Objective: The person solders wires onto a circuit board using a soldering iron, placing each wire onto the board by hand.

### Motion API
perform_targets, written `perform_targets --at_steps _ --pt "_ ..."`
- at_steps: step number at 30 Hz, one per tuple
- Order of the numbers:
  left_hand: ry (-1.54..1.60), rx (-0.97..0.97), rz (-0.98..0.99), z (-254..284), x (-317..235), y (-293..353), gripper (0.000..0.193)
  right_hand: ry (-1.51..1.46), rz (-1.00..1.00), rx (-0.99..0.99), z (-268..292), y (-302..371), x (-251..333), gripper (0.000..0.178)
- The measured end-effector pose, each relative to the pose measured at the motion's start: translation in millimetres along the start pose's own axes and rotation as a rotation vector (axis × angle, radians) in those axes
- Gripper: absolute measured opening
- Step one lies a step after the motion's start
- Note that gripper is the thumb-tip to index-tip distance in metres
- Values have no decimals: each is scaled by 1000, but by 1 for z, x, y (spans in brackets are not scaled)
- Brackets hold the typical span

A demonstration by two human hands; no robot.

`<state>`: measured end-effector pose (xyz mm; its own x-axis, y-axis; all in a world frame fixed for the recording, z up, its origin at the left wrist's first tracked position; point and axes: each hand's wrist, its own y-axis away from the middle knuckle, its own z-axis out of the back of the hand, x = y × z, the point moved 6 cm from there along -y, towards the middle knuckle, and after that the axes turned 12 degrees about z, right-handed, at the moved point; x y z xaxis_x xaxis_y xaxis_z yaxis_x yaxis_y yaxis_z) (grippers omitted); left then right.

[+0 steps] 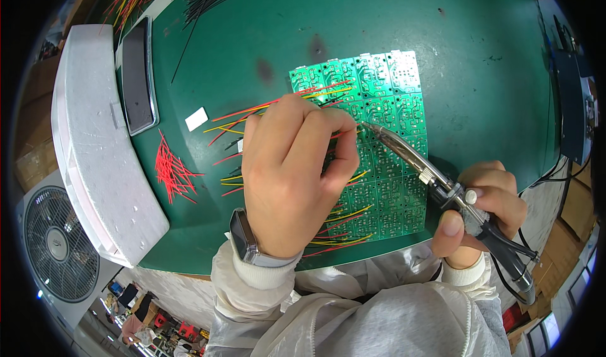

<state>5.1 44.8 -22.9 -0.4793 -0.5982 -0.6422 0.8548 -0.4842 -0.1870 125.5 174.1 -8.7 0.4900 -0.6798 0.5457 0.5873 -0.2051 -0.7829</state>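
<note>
A green circuit board panel (404, 114) divided into several small boards lies on the green work mat (480, 73). Red, yellow and black wires stick out from its left side, some passing beneath my left hand (287, 161). That hand is closed in a pinch over the board, its fingertips on a red wire (344, 133) whose end meets the board. In my right hand (489, 202) is a soldering iron (407, 152) with a dark handle. Its tip points left and touches or nearly touches the board by that wire end. My left palm hides part of the board.
A pile of short red wires (172, 171) and a small white piece (196, 119) lie left of the board. Beyond them are a phone (137, 76), a white foam block (95, 142) and a fan (60, 243). Black wires (214, 0) lie at the back; a blue box (574, 105) stands right.
</note>
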Motion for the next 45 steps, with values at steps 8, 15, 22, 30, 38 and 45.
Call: perform_targets --at_steps 8,15,22,30,38,45 --pt "9 2 4 0 0 -1 18 -12 -16 24 0 0 0 37" --pt "2 1 4 0 -1 0 18 -5 -52 57 0 1 0 37" --pt "-19 4 2 1 0 1 18 -12 -64 50 -1 2 1 36" --pt "-18 -7 -34 1 -4 -1 17 43 -93 -39 13 6 -4 36" --pt "-163 -22 -119 13 -10 4 27 102 -52 -288 17 5 -12 34" --pt "-146 369 -76 10 -49 70 54 78 -152 -407 20 14 -20 33"
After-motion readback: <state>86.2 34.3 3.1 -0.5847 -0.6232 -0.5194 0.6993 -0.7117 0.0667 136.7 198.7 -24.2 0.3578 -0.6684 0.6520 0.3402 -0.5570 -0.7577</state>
